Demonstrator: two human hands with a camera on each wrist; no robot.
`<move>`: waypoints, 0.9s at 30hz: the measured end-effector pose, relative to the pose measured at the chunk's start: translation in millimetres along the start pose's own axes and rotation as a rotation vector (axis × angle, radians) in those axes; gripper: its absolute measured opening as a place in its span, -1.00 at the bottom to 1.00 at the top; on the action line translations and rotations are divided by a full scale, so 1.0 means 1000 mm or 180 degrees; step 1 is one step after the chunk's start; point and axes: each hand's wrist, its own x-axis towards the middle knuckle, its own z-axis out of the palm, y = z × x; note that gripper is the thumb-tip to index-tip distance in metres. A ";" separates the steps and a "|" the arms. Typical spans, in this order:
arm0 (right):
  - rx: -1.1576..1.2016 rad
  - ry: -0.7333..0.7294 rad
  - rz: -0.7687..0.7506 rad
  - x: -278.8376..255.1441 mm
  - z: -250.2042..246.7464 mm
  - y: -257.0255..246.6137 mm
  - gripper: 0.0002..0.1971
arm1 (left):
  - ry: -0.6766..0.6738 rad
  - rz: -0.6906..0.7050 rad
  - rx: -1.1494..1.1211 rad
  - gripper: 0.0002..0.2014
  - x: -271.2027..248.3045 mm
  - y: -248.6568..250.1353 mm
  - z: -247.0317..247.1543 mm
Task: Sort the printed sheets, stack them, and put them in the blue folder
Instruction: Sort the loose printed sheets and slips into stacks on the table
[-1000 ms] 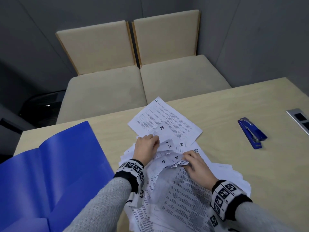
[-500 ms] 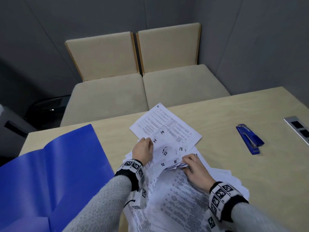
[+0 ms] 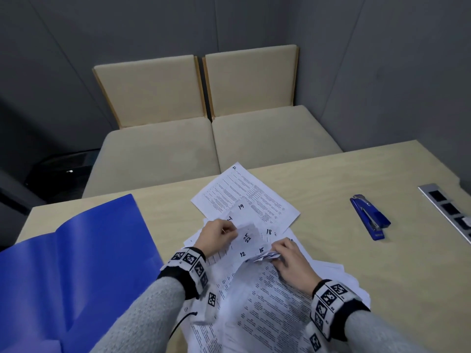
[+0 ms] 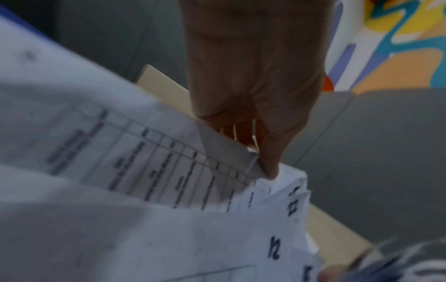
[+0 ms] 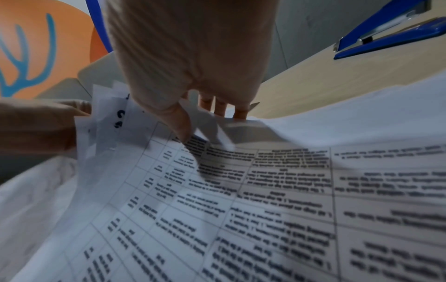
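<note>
Head view: left hand (image 3: 218, 234) and right hand (image 3: 290, 261) fingers pinch upturned corners of printed sheets (image 3: 257, 296) on counter (image 3: 382, 263); blue folder (image 3: 76, 263) lies open left.

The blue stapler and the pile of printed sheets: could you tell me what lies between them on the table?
Nothing: in the head view only bare table separates the stapler from the printed sheets.

An office meeting booth: grey padded walls (image 3: 382, 72), cushioned bench seats (image 3: 204, 138), table (image 3: 331, 179) with stapler (image 3: 369, 216).
</note>
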 end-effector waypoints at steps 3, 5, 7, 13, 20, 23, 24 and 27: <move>-0.0013 0.0085 -0.0009 -0.002 -0.005 -0.003 -0.86 | 0.0070 -0.0210 -0.0343 -0.94 -0.005 0.015 -0.014; -0.0024 0.0127 -0.0021 -0.003 -0.008 -0.006 -0.83 | 0.0080 -0.0301 -0.0785 -0.92 -0.010 0.026 -0.023; -0.0017 0.0123 -0.0002 -0.004 -0.011 -0.010 -0.83 | 0.0012 -0.0387 -0.1238 -0.85 -0.016 0.037 -0.031; -0.0030 0.0070 0.0056 -0.014 -0.022 -0.017 -0.79 | 0.0338 -0.0350 -0.1340 -0.83 -0.031 0.060 -0.050; 0.0437 -0.0034 -0.0354 -0.031 -0.092 -0.058 -0.67 | 0.2166 0.1805 0.1323 -0.87 -0.069 0.129 -0.102; 0.0784 0.0288 -0.0491 -0.036 -0.144 -0.096 -0.78 | 0.2235 0.2282 0.0874 -0.93 -0.080 0.160 -0.129; 0.0843 0.0433 -0.0588 -0.038 -0.159 -0.110 -0.85 | 0.2048 0.2340 0.0719 -0.92 -0.081 0.170 -0.137; 0.0818 0.1000 -0.0991 -0.034 -0.197 -0.144 -0.94 | 0.1508 0.2379 0.0256 -0.92 -0.080 0.194 -0.153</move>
